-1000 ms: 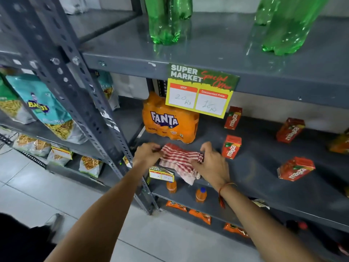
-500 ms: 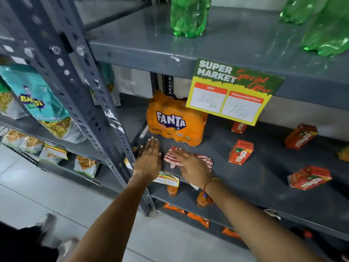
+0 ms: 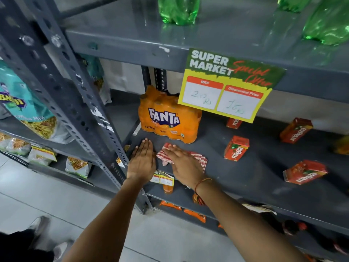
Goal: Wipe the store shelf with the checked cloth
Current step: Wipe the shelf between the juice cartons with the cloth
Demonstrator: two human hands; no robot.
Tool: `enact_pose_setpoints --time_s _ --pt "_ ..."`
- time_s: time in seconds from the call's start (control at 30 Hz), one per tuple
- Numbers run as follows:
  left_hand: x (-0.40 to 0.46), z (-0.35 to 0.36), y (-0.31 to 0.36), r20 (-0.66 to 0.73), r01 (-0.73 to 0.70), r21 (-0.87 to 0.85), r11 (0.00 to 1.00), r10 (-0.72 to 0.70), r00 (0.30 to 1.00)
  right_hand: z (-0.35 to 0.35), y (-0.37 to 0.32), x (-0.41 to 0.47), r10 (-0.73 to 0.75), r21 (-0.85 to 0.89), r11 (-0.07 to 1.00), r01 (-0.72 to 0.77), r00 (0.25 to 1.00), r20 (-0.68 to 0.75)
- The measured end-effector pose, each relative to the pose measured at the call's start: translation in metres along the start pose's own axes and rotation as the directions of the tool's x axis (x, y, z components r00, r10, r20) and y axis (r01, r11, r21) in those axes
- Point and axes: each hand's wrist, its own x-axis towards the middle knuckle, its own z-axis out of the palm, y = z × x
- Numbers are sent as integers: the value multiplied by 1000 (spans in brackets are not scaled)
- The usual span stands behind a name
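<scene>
Comparing with half a second back, I see little change: both hands keep the same flat pose on the grey shelf (image 3: 245,178). A full second ago they were bunching the cloth (image 3: 196,157) between curled fingers at the front edge; now it lies further in.

My left hand (image 3: 142,161) lies open, palm down, fingers straight and together, on bare metal just left of the cloth. My right hand (image 3: 184,163) is open too, spread flat over the cloth and pressing it onto the shelf, not gripping it.

The cloth is red-and-white checked, crumpled into a small wad, showing at my fingertips and to the right of my palm. It sits near the shelf's front left, just in front of the Fanta pack (image 3: 168,118), not touching it. Red juice cartons (image 3: 236,148) lie scattered to the right, well apart.
</scene>
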Motion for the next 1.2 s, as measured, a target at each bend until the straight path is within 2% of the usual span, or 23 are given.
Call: enact_pose_setpoints --time_s 0.27,0.5,0.57,0.63,0.7,0.83,0.9,1.03,1.2 --pt "2 0 -1 49 8 27 1000 -9 999 -14 24 -59 141 -4 990 -142 988 -62" --pt "1 -3 2 77 19 36 999 -22 997 -29 49 -120 302 11 952 -304 939 -166" --pt "0 -2 9 94 14 49 999 -18 995 -38 56 -127 336 80 942 -326 922 -195" --pt "-3 2 23 98 -26 60 998 20 995 -48 57 -122 383 238 910 -339 907 -173" --pt "-6 8 42 91 -81 65 995 75 993 -50 49 -110 375 282 904 -321 912 -166" --pt "-9 20 76 111 -178 50 983 172 979 -24 24 -95 228 68 973 -222 969 -93" --pt "-9 24 86 126 -205 72 976 195 973 -17 23 -95 221 -17 974 -224 969 -107" --pt "-11 27 93 113 -212 67 975 204 973 -23 30 -105 225 -27 973 -231 964 -141" --pt "-17 30 110 100 -233 50 971 227 969 -33 45 -124 317 -27 946 -324 938 -142"
